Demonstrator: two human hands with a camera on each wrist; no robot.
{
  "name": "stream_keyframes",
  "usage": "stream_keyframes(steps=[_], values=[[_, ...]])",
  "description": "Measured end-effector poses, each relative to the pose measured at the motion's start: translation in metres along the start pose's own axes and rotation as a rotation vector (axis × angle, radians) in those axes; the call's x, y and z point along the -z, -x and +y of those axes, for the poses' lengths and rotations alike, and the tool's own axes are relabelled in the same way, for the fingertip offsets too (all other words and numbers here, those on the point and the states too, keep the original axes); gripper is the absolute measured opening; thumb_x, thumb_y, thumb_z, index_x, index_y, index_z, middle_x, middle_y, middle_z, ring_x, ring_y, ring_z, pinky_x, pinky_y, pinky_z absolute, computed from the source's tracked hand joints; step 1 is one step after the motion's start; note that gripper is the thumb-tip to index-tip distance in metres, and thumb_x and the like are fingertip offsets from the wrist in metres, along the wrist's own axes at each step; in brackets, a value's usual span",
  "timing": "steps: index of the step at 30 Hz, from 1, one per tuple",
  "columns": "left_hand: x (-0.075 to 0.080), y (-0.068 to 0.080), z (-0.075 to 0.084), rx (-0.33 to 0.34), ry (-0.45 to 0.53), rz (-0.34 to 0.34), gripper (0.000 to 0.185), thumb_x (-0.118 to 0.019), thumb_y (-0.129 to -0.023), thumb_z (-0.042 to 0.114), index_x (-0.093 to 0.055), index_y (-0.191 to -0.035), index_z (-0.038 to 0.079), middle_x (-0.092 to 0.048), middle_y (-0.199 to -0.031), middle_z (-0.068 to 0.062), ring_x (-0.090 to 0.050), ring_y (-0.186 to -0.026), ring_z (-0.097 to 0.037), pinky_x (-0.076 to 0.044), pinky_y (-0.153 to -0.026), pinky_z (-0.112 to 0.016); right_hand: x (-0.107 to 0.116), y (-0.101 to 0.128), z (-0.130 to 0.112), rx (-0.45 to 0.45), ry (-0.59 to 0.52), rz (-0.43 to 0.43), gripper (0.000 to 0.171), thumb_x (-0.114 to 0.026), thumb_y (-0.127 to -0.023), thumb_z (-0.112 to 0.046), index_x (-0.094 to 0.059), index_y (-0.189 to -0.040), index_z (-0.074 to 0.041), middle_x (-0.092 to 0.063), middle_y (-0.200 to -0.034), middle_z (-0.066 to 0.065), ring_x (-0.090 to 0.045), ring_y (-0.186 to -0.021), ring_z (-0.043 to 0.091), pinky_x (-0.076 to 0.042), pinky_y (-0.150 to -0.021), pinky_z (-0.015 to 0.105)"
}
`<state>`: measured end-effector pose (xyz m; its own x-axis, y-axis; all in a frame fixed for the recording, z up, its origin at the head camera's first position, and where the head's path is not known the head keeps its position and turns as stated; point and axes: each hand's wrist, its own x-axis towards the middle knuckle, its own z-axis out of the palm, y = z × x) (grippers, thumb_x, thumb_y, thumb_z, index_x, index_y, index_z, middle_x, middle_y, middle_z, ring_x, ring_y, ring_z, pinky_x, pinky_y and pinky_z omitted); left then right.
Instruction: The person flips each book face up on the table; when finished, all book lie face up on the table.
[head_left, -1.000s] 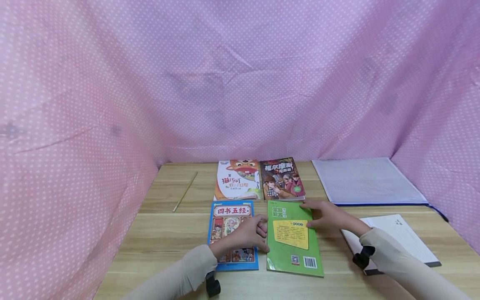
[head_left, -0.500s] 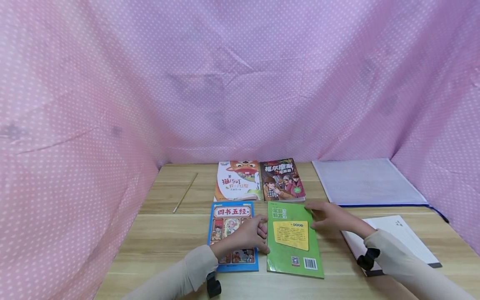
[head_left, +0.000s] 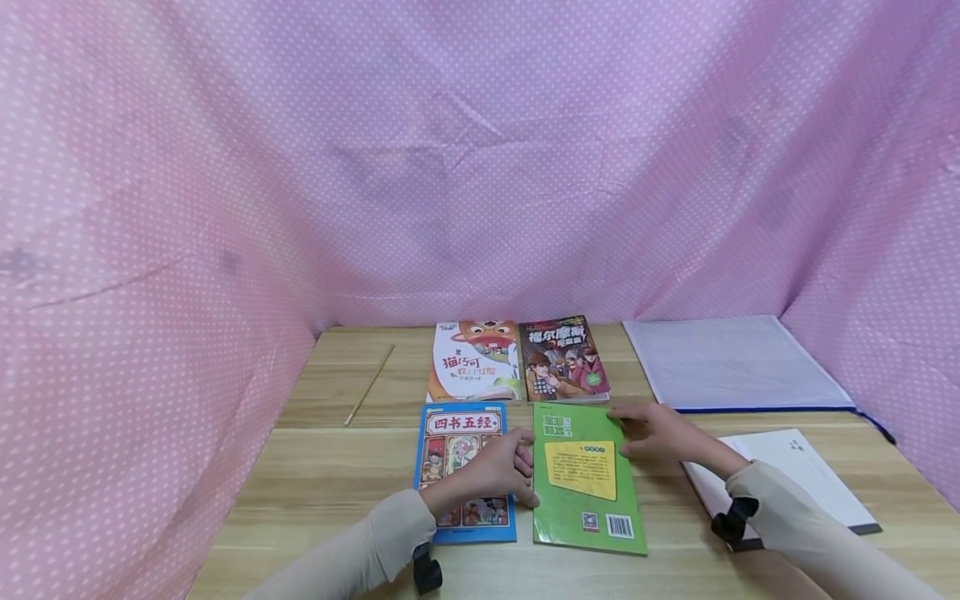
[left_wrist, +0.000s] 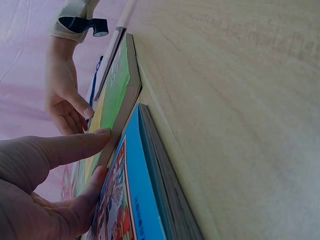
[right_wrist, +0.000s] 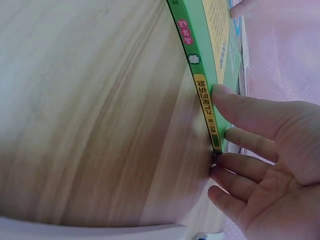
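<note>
A green book (head_left: 562,525) lies back cover up on the wooden table, between my two hands. My left hand (head_left: 487,468) reaches across a blue comic-style book (head_left: 465,422), partly covering it. In the left wrist view its thumb (left_wrist: 85,145) touches the green book's near-left edge, fingers extended beside it. My right hand (head_left: 667,437) is at the green book's upper right. In the right wrist view that thumb (right_wrist: 240,102) rests at the top edge of the spine, and the loosely spread fingers (right_wrist: 240,165) reach around the far corner.
Behind lie a white picture book (head_left: 472,367) and a dark detective book (head_left: 566,362), side by side. A pencil (head_left: 369,386) is at left. To the right are an open notebook (head_left: 802,475), partly under the right forearm, and a white mesh pouch (head_left: 742,362). Pink dotted cloth (head_left: 480,167) surrounds the table.
My right hand has shifted slightly right along the green book's upper right edge. The left hand and the books look almost unchanged.
</note>
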<state>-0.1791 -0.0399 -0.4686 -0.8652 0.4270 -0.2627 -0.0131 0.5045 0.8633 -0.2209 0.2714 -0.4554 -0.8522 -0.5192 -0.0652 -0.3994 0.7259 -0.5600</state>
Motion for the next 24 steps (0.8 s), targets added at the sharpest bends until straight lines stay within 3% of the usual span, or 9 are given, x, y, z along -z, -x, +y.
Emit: stream_keyframes(steps=[24], values=[[0.0019, -0.0006, -0.0002, 0.002, 0.032, -0.023, 0.075, -0.091, -0.065, -0.006, -0.055, -0.129, 0.006, -0.061, -0.097, -0.002, -0.062, -0.086, -0.014, -0.057, -0.077, -0.027, 0.001, 0.0017, 0.0009, -0.058, -0.069, 0.062, 0.058, -0.086, -0.079, -0.015, -0.066, -0.132, -0.002, -0.064, -0.137, 0.023, -0.057, -0.127, 0.046, -0.047, -0.106, 0.064]])
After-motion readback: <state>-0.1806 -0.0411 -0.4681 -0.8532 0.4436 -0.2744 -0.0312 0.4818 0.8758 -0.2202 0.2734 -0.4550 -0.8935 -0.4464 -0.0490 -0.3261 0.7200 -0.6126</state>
